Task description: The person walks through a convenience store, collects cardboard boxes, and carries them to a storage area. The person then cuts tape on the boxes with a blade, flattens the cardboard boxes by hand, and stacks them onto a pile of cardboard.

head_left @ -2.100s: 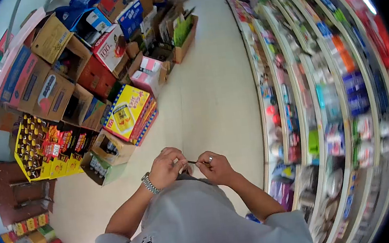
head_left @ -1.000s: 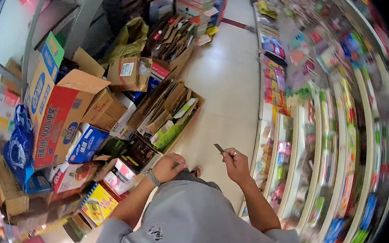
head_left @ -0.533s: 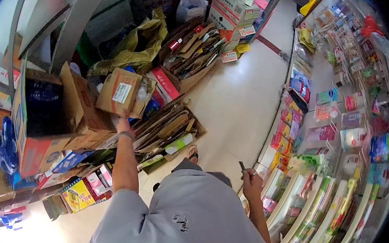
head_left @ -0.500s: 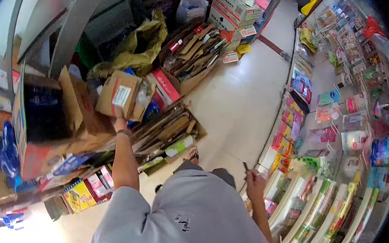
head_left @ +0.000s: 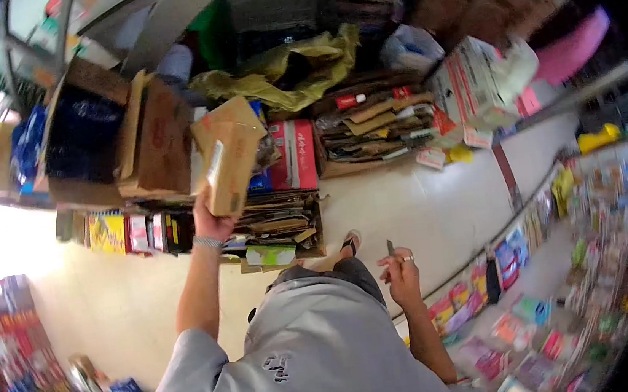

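My left hand (head_left: 213,220) is closed on the lower edge of a brown cardboard box (head_left: 233,166) with a white label on its side. The box is tilted, in front of a larger open carton (head_left: 159,139) and beside a red box (head_left: 296,154). Below it stands a crate of flattened cardboard (head_left: 278,219). On the other side, my right hand (head_left: 400,273) holds a small flat dark blade (head_left: 390,247), which points up from the fingers. A ring and a wrist watch show on the hands.
Another carton of flattened cardboard (head_left: 375,124) stands behind, below a yellow-green sack (head_left: 294,76). Further right is a white box (head_left: 471,84) near a metal rail. Shelves of packaged goods (head_left: 527,327) curve along the lower right. A sandalled foot (head_left: 351,239) shows on the tiled floor.
The view has turned right. My left hand, earlier by my waist, has reached the cardboard box and now tilts it up. Both hands earlier met at the small blade; my right hand keeps it.
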`<state>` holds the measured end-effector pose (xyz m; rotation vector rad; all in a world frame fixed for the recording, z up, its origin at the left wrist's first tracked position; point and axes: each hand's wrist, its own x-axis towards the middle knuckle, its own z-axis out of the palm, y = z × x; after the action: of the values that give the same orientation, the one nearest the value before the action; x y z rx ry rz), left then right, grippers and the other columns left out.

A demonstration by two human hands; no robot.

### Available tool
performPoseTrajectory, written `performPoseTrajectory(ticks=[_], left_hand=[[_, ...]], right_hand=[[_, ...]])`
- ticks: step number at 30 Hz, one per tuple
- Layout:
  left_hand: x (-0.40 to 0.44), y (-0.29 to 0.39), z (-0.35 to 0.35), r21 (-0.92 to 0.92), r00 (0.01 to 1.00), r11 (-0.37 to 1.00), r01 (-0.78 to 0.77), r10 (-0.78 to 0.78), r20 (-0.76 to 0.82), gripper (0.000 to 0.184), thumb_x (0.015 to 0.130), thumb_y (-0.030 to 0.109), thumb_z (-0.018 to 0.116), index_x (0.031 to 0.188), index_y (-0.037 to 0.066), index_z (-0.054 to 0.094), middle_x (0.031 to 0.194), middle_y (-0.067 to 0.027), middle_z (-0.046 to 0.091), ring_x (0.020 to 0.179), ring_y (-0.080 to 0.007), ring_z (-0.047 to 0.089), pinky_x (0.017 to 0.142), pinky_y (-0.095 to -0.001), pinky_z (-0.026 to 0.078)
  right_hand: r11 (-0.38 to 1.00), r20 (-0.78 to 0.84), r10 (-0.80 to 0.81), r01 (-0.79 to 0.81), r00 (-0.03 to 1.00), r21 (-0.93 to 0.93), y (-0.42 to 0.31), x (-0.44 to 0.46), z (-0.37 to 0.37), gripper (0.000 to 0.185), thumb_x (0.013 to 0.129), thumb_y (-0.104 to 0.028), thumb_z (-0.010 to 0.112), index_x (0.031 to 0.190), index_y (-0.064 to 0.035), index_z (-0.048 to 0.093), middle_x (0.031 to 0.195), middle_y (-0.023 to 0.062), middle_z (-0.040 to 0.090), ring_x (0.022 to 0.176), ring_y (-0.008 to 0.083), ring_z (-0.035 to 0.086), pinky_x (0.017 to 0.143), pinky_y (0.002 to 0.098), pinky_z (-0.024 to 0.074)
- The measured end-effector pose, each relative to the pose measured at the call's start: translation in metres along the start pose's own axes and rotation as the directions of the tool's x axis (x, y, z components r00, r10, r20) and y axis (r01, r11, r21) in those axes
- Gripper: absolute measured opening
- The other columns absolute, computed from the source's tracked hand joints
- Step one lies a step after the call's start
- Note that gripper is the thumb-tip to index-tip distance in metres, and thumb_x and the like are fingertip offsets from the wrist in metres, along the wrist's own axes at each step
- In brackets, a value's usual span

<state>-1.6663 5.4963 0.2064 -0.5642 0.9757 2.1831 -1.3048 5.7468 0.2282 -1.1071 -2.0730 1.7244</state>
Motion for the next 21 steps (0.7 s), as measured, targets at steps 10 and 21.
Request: performPoseTrajectory(ticks=[10,21], left_hand=[[-0.101,-0.146,0.021,-0.482,0.975,0.876,-0.003,0.110,0.194,0.055,0.092,0.048,0.044,0.128,0.008,0.054,0.123,-0.0144,0.061,0.105,-0.0334,0.062,0.089,-0.0521,0.051],[-0.121,-0.179,0.042,-0.432,0.972,0.878,-0.206,0.236,0.016,0.058,0.093,0.048,0.046,0.137,0.010,0.044,0.129,-0.0126,0.057,0.111,-0.0290,0.060,0.084,-0.0422,0.055]], right_hand=[[0.839,0.603,-0.413,0.543,0.682,-0.039,-0.136,0.115,0.015,0.016,0.098,-0.016,0.051,0.100,-0.0006,0.056,0.066,0.0058,0.063,0.054,0.0105,0.057,0.052,0.0286,0.0467],[0.776,0.645,-0.455,0.628,0.614,-0.052,-0.181,0.124,0.115,0.024,0.096,-0.022,0.050,0.099,0.0007,0.057,0.072,0.0284,0.062,0.071,0.0457,0.063,0.063,0.0529,0.0491]])
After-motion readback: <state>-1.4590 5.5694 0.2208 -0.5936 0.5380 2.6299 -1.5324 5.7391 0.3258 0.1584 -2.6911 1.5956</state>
